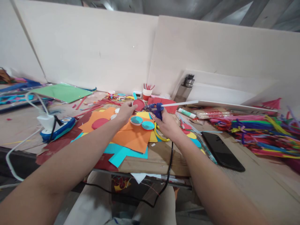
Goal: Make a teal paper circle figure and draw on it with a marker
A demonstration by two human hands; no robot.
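Observation:
My left hand pinches a round red disc with a pale rim, tilted up above the craft paper. In my right hand is a blue hot glue gun, its nozzle pointing left close to the red disc. A long white glue stick sticks out of the gun's back, and its black cord drops over the table edge. Below the hands lie orange paper sheets, a light-blue paper piece and two blue-topped discs. Another red disc rests to the left.
At left stands a blue-and-white power strip with a white plug. A black phone and bundles of coloured pipe cleaners lie at right. Behind are a cup of red sticks, a glue tube and a bottle.

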